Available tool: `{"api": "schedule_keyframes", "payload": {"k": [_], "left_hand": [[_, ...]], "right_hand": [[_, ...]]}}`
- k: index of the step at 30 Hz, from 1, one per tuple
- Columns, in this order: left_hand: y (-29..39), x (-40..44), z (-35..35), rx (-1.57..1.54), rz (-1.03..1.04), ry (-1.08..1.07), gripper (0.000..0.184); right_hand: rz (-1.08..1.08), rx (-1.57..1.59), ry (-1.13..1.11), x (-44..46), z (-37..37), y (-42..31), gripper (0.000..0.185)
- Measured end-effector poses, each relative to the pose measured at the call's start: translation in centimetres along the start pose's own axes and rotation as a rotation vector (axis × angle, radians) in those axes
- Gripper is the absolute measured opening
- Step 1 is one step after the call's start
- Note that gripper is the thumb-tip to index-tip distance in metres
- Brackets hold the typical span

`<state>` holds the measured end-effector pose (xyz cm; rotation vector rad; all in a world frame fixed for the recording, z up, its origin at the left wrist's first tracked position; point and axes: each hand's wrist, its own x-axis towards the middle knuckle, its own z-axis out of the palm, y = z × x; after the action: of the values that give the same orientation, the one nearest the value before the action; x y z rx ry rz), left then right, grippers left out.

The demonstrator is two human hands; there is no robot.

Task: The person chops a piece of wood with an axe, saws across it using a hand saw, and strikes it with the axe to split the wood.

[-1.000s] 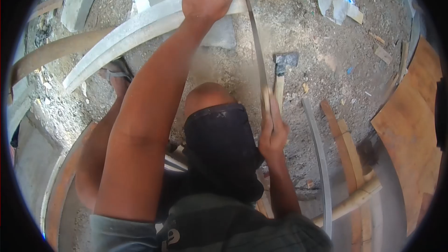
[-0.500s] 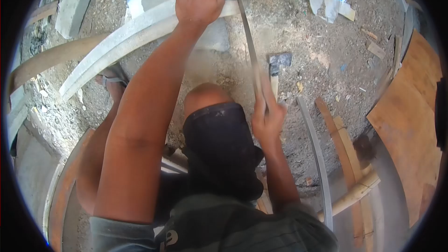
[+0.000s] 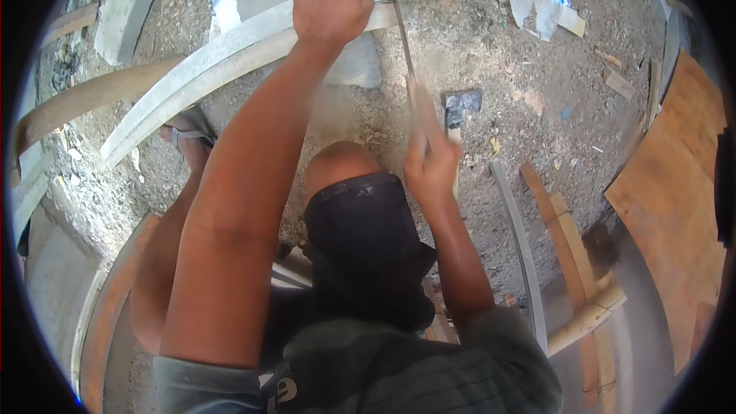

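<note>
My left hand (image 3: 333,1) is closed over a long curved pale beam (image 3: 222,46), close to where a saw blade crosses it. The fingers of my right hand (image 3: 432,161) wrap round the handle of the saw (image 3: 401,27), and that hand is a little blurred. The thin dark blade runs up from my right hand and over the beam, just right of my left hand. Right of the saw, a hatchet (image 3: 463,103) with a dark head lies on the ground, its handle partly hidden by my right hand.
A concrete block (image 3: 128,11) lies at the upper left, with a brown curved board (image 3: 92,100) below it. Plywood (image 3: 678,207) stands at the right edge. Curved strips (image 3: 517,238) and a round pole (image 3: 586,323) lie at the lower right.
My right hand has moved up and left, towards the beam, with the saw sliding further across it. My left hand keeps its grip on the beam. The view has shifted slightly.
</note>
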<state>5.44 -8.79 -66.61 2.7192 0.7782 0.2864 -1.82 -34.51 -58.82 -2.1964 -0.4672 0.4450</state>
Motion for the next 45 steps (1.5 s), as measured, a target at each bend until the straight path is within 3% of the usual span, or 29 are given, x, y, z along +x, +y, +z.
{"api": "schedule_keyframes", "payload": {"k": [4,5,8,11,16,20,23,27,29,31,34,36,37,40,41,43,45], "left_hand": [[0.1,-0.8,0.4,0.033,-0.073,-0.074,0.042],[0.1,-1.3,0.7,0.017,-0.038,0.004,0.034],[0.7,-0.3,0.3,-0.011,0.013,0.111,0.028],[0.2,-0.9,0.4,-0.024,0.022,0.087,0.029],[0.5,-0.3,0.3,-0.012,0.042,0.122,0.030],[0.9,-0.4,0.3,-0.045,0.030,0.091,0.032],[0.2,-0.1,0.3,0.012,-0.011,0.078,0.031],[-0.2,-0.2,0.4,0.004,0.029,0.057,0.031],[-0.1,-0.3,0.5,-0.012,0.050,0.068,0.031],[0.1,-0.2,0.3,-0.060,0.053,0.129,0.031],[0.7,-0.4,-0.1,-0.040,-0.036,0.014,0.032],[-0.3,-0.1,0.8,-0.012,0.009,0.062,0.033],[-0.3,0.2,0.9,0.010,-0.012,0.077,0.033],[0.3,-0.1,0.5,0.018,-0.040,0.047,0.033],[0.3,0.0,0.5,-0.004,-0.012,0.051,0.032],[-0.3,0.0,0.3,-0.011,0.015,0.047,0.032],[-0.3,-0.5,0.6,-0.004,0.048,0.043,0.031]], "right_hand": [[-0.003,-0.004,0.027,3.6,0.3,-1.8,0.048],[0.009,0.020,0.011,3.3,-0.3,-2.0,0.048],[0.081,0.026,-0.041,-7.0,-3.7,0.2,0.046],[0.054,0.060,-0.005,-7.5,-3.0,0.1,0.047],[0.068,0.096,-0.057,9.6,1.0,-3.8,0.046],[0.086,0.070,-0.027,2.1,-1.0,-1.5,0.046],[0.116,0.063,-0.020,-8.8,-4.7,-0.2,0.046],[0.198,0.055,-0.129,1.0,-2.4,-2.4,0.045],[0.100,0.077,-0.083,8.0,0.7,-2.8,0.044],[0.003,0.118,-0.002,8.3,0.9,-2.2,0.043],[-0.075,0.050,0.035,-0.2,-1.8,0.2,0.044],[-0.187,0.015,0.050,-4.7,-4.0,0.5,0.044],[-0.043,0.062,-0.016,-5.2,-4.7,-0.7,0.045],[0.127,0.128,-0.033,0.0,-1.9,-1.1,0.046],[0.125,0.094,-0.024,3.5,-0.2,-1.1,0.046],[-0.119,0.156,0.138,9.0,2.5,-1.5,0.046],[-0.022,0.118,0.067,5.2,1.2,-1.4,0.047]]}}
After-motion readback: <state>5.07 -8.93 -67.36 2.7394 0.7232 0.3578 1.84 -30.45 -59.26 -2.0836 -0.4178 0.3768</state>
